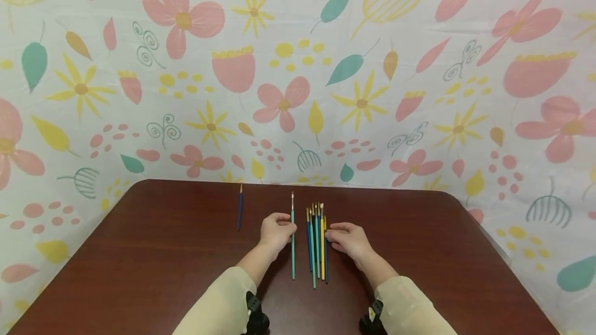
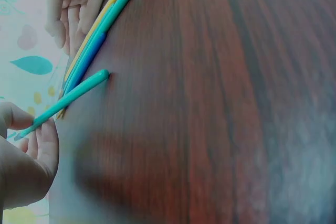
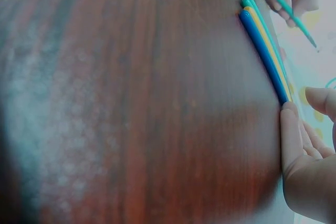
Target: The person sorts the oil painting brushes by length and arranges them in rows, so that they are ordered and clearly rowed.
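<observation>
Between the thumb and fingers of my left hand [image 1: 276,232] is a green paintbrush [image 1: 293,260], bristles pointing to the far side of the table. Its handle slants past the thumb in the left wrist view. Just right of it lies a bundle of paintbrushes [image 1: 318,247] with blue, green and yellow handles, side by side, bristles away from me. My right hand [image 1: 350,242] rests along the bundle's right side. In the right wrist view its fingertips are right at the outer blue paintbrush [image 3: 262,56], with the thumb held apart from them.
Farther left, a single blue paintbrush [image 1: 239,213] lies near the back edge of the dark brown wooden table [image 1: 163,247]. A cloth printed with flowers and leaves [image 1: 279,159] hangs directly behind that edge.
</observation>
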Available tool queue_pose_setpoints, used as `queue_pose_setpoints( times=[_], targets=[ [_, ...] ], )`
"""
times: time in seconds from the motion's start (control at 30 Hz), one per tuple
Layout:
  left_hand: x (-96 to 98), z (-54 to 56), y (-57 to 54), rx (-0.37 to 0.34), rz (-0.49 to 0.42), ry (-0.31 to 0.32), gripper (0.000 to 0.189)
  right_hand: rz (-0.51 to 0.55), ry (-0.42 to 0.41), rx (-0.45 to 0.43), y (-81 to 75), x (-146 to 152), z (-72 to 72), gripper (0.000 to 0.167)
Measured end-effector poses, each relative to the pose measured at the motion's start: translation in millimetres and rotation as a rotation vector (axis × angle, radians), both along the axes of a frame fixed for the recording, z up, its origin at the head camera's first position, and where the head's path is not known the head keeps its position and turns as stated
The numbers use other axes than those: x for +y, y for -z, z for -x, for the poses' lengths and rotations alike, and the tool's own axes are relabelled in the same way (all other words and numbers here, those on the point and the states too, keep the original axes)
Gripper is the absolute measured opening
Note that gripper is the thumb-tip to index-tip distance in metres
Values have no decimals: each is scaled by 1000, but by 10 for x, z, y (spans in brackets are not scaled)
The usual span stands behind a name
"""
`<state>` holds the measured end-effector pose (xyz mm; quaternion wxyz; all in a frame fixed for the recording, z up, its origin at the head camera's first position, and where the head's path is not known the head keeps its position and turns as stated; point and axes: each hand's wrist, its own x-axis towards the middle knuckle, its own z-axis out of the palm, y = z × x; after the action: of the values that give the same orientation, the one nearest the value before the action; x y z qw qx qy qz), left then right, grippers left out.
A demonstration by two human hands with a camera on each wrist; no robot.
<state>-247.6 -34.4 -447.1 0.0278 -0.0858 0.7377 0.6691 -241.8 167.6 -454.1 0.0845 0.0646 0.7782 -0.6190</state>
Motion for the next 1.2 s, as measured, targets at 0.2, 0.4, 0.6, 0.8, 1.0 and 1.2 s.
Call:
queue_pose_setpoints(
  times=[0.2,0.4,0.6,0.8,1.0,1.2],
  targets=[
    [-101,-6,-3,6,-11,-20,40,-5,4,3,17,-19,-1,42],
    [-233,7,-16,13,-6,-28,44,7,-7,5,3,-24,-16,42],
    [-357,10,-44,25,-44,-9,46,-1,2,-1,21,20,-30,42],
    [-557,16,-95,26,-64,11,54,0,2,2,16,12,-19,42],
    [-746,2,-135,13,-74,48,61,3,-4,2,14,-9,-4,41],
    [-885,-17,-169,-5,-42,54,53,6,-8,-2,-4,-8,9,41]
  ],
)
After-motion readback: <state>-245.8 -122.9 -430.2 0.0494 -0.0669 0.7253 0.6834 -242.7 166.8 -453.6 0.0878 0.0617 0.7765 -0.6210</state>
